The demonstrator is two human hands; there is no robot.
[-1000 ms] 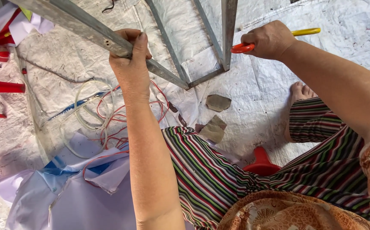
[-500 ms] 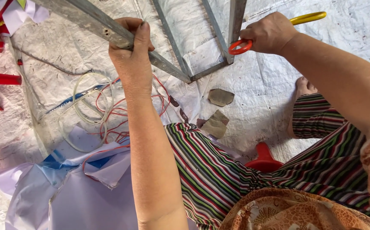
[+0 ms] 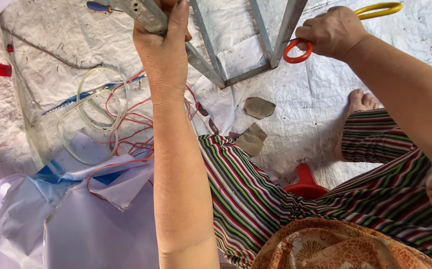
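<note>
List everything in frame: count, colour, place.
metal frame: 1, grey, top centre, gripped by left hand
scissors: 1, one orange and one yellow loop, top right, in right hand
screwdriver: 1, blue handle, top edge
wires: tangle, red, left of centre
tubing: coil, clear whitish, beside wires
stones: 2, grey-brown, centre on tarp
tarp: 1, white, dirty, covers ground
plastic sheets: several, pale lilac and blue, lower left
red plastic object: 1, by leg
bare foot: 1, right
left hand: on frame
right hand: holds scissors
</note>
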